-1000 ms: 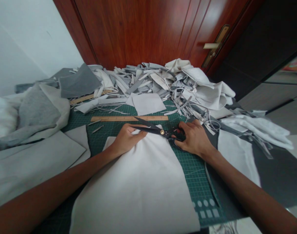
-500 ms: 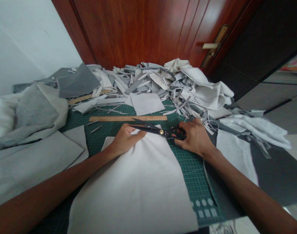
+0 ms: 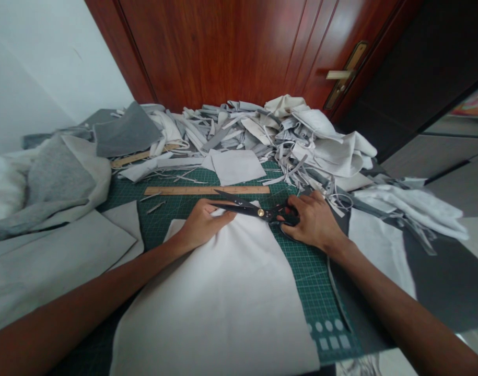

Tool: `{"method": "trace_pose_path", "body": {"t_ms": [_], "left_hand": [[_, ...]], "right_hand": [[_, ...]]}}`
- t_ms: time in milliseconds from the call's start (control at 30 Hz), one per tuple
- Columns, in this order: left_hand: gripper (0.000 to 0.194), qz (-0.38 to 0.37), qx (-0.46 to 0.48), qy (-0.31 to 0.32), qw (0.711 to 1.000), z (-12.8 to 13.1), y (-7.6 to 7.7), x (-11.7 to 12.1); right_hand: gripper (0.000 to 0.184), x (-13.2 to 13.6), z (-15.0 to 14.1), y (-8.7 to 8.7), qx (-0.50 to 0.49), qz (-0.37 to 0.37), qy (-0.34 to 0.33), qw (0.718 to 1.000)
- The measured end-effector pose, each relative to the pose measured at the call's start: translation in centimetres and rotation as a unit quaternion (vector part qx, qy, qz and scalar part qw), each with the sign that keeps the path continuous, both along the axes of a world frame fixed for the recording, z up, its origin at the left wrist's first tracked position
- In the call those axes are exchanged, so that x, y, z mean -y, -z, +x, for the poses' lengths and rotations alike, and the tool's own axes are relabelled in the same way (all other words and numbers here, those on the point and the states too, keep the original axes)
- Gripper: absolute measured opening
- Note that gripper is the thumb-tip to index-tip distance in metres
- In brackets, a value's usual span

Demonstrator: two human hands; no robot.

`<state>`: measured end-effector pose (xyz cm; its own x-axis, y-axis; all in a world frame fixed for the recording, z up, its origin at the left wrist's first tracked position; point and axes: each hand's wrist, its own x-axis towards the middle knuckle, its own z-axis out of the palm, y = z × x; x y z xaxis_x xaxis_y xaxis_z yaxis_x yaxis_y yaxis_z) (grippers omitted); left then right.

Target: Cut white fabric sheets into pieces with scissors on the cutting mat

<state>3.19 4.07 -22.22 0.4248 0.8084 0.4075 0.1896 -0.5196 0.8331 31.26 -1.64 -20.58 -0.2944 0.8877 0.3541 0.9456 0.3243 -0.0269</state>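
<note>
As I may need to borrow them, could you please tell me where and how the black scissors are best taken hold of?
I would grip the black scissors by their handles, coming from the right, as the right hand does: the blades are open and point left, the lower one right at the left hand pinching the white fabric.

Along the far edge of the table (image 3: 446, 282) runs a heap of white and grey fabric scraps (image 3: 226, 130), in front of a red-brown wooden door (image 3: 223, 52) with a brass-coloured handle (image 3: 338, 74). Nearer, on the green cutting mat (image 3: 317, 287), lie a wooden ruler (image 3: 176, 191) and, just beside it, two slim metallic rods (image 3: 156, 208). Flat pale sheets (image 3: 58, 256) overlap toward the table's left edge, below a bundled grey-and-cream cloth (image 3: 62, 177); toward the right edge lies a white fabric piece (image 3: 380, 245)
</note>
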Motion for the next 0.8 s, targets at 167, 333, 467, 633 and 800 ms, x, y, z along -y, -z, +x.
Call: {"method": "trace_pose_path", "body": {"t_ms": [167, 333, 467, 633, 800], "left_hand": [[0.021, -0.007, -0.029, -0.010, 0.999, -0.1, -0.3, 0.1], [0.019, -0.015, -0.002, -0.007, 1.000, -0.1, 0.2, 0.0], [0.018, -0.005, 0.011, -0.016, 1.000, 0.0, 0.7, -0.2], [0.015, -0.007, 0.014, -0.001, 1.000, 0.0, 0.4, -0.1], [0.015, -0.007, -0.010, -0.005, 1.000, -0.1, 0.2, 0.0]], "right_hand": [[0.021, 0.0, 0.2, -0.1, -0.013, -0.003, 0.002, 1.000], [0.022, 0.1, 0.1, -0.2, 0.003, -0.006, -0.010, 1.000], [0.023, 0.0, 0.0, -0.1, 0.017, -0.008, -0.013, 1.000], [0.022, 0.0, 0.1, -0.2, 0.001, 0.005, -0.006, 1.000], [0.023, 0.0, 0.4, -0.3, -0.004, -0.008, -0.005, 1.000]]}}
